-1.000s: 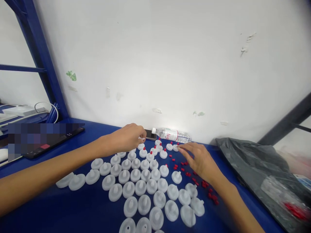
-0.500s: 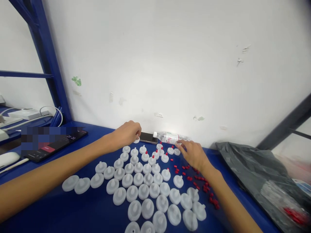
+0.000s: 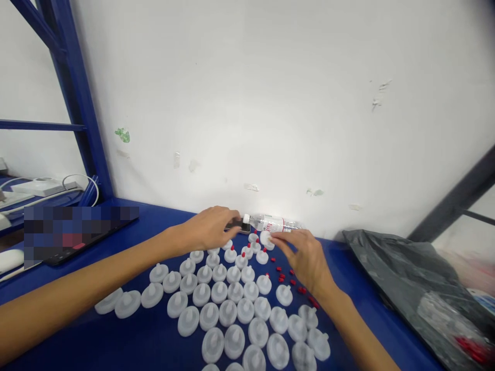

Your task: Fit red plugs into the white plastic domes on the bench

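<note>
Several white round plastic caps [image 3: 224,304] with short stems lie in rows on the blue table [image 3: 147,340]. A few at the far end carry red tips [image 3: 231,248]. Small loose red pieces [image 3: 282,275] are scattered to the right of the rows. My left hand [image 3: 211,229] lies knuckles up over the far end of the rows, fingers curled; what it holds is hidden. My right hand [image 3: 303,255] pinches a white cap [image 3: 265,238] between thumb and fingers, just in front of a lying water bottle.
A clear water bottle [image 3: 273,223] lies against the white wall, a dark phone [image 3: 237,225] beside it. A black tablet [image 3: 77,237] rests at the left. A grey plastic bag [image 3: 417,283] holding red pieces sits at the right. Blue shelf posts [image 3: 81,113] stand at the left.
My right hand has picked a white cap up from the far row and drawn it towards the middle. My left hand has shifted slightly to the right over the far caps.
</note>
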Available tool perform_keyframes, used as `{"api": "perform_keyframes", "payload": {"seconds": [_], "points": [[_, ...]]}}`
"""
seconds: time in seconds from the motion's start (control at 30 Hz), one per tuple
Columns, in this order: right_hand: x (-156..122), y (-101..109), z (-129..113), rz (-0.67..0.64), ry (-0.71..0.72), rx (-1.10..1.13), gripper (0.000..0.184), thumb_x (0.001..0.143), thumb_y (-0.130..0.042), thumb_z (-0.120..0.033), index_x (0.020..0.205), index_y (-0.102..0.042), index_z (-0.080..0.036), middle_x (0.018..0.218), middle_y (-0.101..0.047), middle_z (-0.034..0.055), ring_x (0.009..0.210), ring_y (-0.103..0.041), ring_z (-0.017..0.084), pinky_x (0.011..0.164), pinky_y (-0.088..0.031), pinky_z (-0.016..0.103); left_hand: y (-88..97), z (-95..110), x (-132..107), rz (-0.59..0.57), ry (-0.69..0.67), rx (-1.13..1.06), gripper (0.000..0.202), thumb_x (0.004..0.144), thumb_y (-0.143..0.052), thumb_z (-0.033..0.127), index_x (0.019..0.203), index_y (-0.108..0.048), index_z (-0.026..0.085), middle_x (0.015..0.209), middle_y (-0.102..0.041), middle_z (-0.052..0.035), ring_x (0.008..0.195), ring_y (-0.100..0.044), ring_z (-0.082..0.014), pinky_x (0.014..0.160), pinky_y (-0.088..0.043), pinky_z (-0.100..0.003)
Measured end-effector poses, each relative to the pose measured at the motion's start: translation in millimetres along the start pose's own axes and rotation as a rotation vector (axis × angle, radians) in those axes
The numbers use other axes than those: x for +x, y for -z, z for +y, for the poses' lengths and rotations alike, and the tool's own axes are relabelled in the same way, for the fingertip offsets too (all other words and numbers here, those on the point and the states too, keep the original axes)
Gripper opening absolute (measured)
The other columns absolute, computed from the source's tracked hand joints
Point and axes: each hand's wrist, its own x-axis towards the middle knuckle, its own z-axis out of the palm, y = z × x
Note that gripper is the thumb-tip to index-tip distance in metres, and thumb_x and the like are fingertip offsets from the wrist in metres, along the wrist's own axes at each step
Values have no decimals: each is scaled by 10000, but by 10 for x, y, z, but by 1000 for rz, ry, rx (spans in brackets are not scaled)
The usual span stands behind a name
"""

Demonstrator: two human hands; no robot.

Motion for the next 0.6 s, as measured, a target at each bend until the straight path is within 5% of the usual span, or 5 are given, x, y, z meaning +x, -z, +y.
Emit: {"api": "perform_keyframes", "payload": {"seconds": [0.1,0.23,0.37,0.6], "points": [[0,-9,-271,45,31,187,225,1010,-571,-381,994,-772,-282,935,-808,-10,863,-729,209,858,-581,394,25,224,-19,-158,-94,-140,505,881,-686,558,1273,-651,240,1013,-780,-34,826,-720,-193,670,-513,-242],[-18,-31,-385,4,50,292,172,1002,-598,-328,1052,-750,-264,940,-798,0,864,-722,193,805,-588,341,-30,403,-65,-151,-60,-55,214,897,-722,334,1059,-711,195,891,-765,-58,804,-707,-238,657,-476,-293],[-58,-60,-316,-91,165,140,180,1020,-560,-261,1116,-702,-208,958,-768,50,859,-693,195,807,-556,345,-100,479,-108,-92,-12,72,262,881,-746,274,1115,-682,175,983,-746,-133,911,-700,-343,689,-474,-368],[3,61,-385,-152,379,-130,234,1029,-492,-175,875,-667,-195,777,-683,14,749,-586,181,763,-446,359,-134,555,-157,-122,2,16,174,896,-705,350,933,-658,187,886,-741,-76,796,-692,-274,635,-452,-331]]}}
